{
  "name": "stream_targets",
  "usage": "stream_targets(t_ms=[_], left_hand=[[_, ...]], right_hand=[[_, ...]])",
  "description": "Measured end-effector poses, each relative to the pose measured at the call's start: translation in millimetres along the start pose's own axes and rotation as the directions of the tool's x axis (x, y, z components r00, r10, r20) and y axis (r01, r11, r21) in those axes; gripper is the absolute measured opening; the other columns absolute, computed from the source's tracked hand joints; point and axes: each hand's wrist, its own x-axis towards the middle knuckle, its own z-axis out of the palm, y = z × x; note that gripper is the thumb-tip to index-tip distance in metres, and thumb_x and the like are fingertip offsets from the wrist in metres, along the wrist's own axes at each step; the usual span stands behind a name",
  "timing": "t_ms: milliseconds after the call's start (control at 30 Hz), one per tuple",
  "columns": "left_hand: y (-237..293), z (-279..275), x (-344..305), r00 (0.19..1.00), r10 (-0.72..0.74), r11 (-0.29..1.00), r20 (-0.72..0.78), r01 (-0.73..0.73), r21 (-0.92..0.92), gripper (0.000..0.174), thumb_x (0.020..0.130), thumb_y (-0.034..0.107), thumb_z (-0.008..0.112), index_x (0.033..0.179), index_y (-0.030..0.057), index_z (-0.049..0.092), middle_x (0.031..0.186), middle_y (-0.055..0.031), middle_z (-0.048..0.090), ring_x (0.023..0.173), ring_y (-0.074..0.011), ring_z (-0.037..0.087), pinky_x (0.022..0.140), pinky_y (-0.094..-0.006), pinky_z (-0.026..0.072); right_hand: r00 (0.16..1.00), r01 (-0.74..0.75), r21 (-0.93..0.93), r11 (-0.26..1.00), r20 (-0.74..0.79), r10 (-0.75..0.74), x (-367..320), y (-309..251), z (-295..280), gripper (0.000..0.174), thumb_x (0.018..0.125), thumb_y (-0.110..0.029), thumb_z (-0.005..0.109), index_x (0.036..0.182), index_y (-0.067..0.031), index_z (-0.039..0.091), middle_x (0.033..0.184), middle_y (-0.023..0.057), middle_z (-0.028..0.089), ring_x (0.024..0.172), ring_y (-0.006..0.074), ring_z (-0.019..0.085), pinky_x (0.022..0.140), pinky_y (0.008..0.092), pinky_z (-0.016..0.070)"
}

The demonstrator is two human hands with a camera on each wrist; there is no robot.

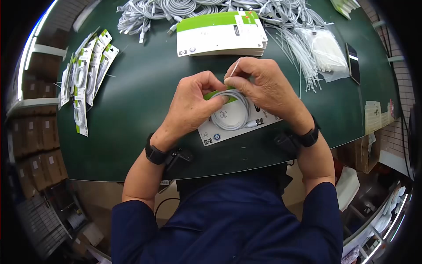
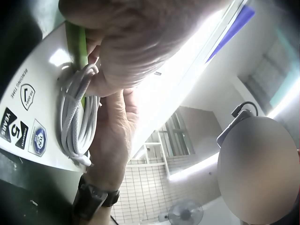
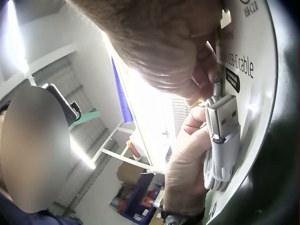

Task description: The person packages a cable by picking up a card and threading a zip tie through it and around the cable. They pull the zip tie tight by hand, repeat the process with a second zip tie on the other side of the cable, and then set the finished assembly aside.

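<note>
- Grips coil (image 1: 245,109) against card (image 1: 222,136) with left hand (image 1: 189,103), thumb over the loops and fingers bent.
- Pinches white tie (image 1: 235,67) between thumb and forefinger of right hand (image 1: 266,83), just above the coil.
- Keeps coil and card between both hands, over the near side of the table (image 1: 132,149).
- Shows from the head alone: phone (image 1: 353,64), bag (image 1: 327,50), loose ties (image 1: 303,61) and stack (image 1: 213,38) (green and white) beyond the hands.
- Shows from the left wrist alone: "5 YEARS" sharp enough to read on the card, plus fan (image 2: 186,213) in the background.
- Shows from the right wrist alone: "USB-C" readable on the card, with metal end of plug (image 3: 225,118) close up.
- Counts to two hands, one coil, one gripped card, one pinched tie, one phone, one bag, one stack.
- Defies exact counting: packs (image 1: 90,81) at left (overlapping), heaped cables (image 1: 182,9), loose ties.
</note>
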Motion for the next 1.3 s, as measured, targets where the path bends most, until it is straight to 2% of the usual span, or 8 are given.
stream_targets(t_ms=[100, 267, 567, 667, 867, 967, 1267, 1300], left_hand=[[1.5, 0.1, -0.3, 0.999, -0.027, 1.0, 0.027, 0.027, 0.003, 0.012, 0.087, -0.006, 0.07, 0.097, -0.0028, 0.064, 0.095, -0.0043, 0.07, 0.091, -0.0073, 0.065, 0.083, -0.0247, 0.0558], [2.2, 1.1, -0.4, 1.0, -0.009, 0.998, 0.008, 0.008, 0.059, 0.012, 0.086, -0.006, 0.071, 0.095, -0.0023, 0.065, 0.093, -0.0034, 0.07, 0.09, -0.0065, 0.065, 0.086, -0.0257, 0.056], [4.2, 0.1, -4.1, 0.998, 0.058, 0.984, -0.006, -0.056, 0.171, 0.011, 0.085, -0.007, 0.07, 0.093, -0.0014, 0.066, 0.092, -0.0021, 0.07, 0.089, -0.0064, 0.064, 0.091, -0.0269, 0.0557], [3.0, -0.5, -3.9, 0.999, 0.052, 0.987, 0.003, -0.051, 0.151, 0.011, 0.084, -0.007, 0.07, 0.093, -0.0016, 0.066, 0.091, -0.0017, 0.07, 0.089, -0.0062, 0.064, 0.091, -0.0266, 0.0557], [6.0, 2.8, -5.4, 0.998, 0.069, 0.987, -0.015, -0.066, 0.148, 0.01, 0.084, -0.006, 0.07, 0.093, -0.0027, 0.067, 0.092, -0.0042, 0.072, 0.089, -0.0077, 0.066, 0.091, -0.0272, 0.0571], [7.0, 3.2, -4.7, 0.998, 0.068, 0.986, -0.01, -0.066, 0.152, 0.01, 0.084, -0.007, 0.07, 0.093, -0.0031, 0.067, 0.092, -0.0052, 0.072, 0.09, -0.0084, 0.067, 0.091, -0.0278, 0.0576], [7.2, 3.2, -3.7, 0.997, 0.073, 0.985, -0.014, -0.069, 0.156, 0.011, 0.084, -0.006, 0.071, 0.094, -0.0037, 0.068, 0.092, -0.0055, 0.072, 0.089, -0.0085, 0.067, 0.091, -0.0276, 0.0575], [6.7, 3.9, -3.8, 0.997, 0.077, 0.984, -0.012, -0.074, 0.16, 0.011, 0.084, -0.006, 0.071, 0.094, -0.0036, 0.068, 0.091, -0.0055, 0.072, 0.089, -0.0085, 0.067, 0.091, -0.0276, 0.0576]], right_hand=[[0.996, -0.085, -0.006, 0.996, 0.042, 0.085, 1.4, -4.9, -2.1, 0.01, 0.091, -0.005, 0.073, 0.091, 0.0043, 0.069, 0.083, 0.0072, 0.072, 0.073, 0.0116, 0.064, 0.069, 0.0273, 0.054], [0.999, -0.034, -0.02, 0.999, 0.028, 0.035, 2.1, -5.6, 1.0, 0.01, 0.09, -0.007, 0.073, 0.093, 0.0021, 0.069, 0.08, 0.0112, 0.072, 0.072, 0.0172, 0.071, 0.068, 0.0288, 0.0568], [0.999, 0.005, -0.092, 0.996, 0.04, -0.001, 1.0, -8.4, 2.5, 0.011, 0.089, -0.004, 0.074, 0.094, 0.0024, 0.066, 0.082, 0.0068, 0.07, 0.072, 0.0134, 0.066, 0.068, 0.0278, 0.054], [1.0, 0.017, -0.076, 0.997, 0.0, -0.017, 1.2, -7.6, 5.7, 0.01, 0.09, -0.008, 0.074, 0.092, 0.0009, 0.069, 0.078, 0.0118, 0.071, 0.066, 0.0192, 0.068, 0.063, 0.0307, 0.0541], [0.998, -0.05, -0.085, 0.995, 0.02, 0.052, 1.7, -8.1, 2.9, 0.01, 0.09, -0.008, 0.072, 0.094, 0.0007, 0.069, 0.075, 0.0119, 0.07, 0.064, 0.0187, 0.065, 0.062, 0.0309, 0.0523], [0.998, -0.064, -0.087, 0.994, 0.022, 0.066, 1.2, -7.3, 3.3, 0.01, 0.09, -0.006, 0.072, 0.091, 0.0022, 0.066, 0.075, 0.0037, 0.066, 0.066, 0.0098, 0.058, 0.062, 0.0263, 0.0493], [0.999, -0.032, -0.147, 0.989, 0.009, 0.034, 0.9, -2.0, 6.9, 0.009, 0.091, -0.006, 0.071, 0.091, 0.0022, 0.067, 0.075, 0.0047, 0.067, 0.066, 0.01, 0.06, 0.061, 0.0263, 0.0494], [0.999, -0.036, -0.144, 0.989, 0.012, 0.038, 0.1, -2.4, 6.3, 0.009, 0.091, -0.007, 0.071, 0.092, 0.0013, 0.068, 0.076, 0.0076, 0.068, 0.066, 0.0141, 0.063, 0.061, 0.0287, 0.0508]])
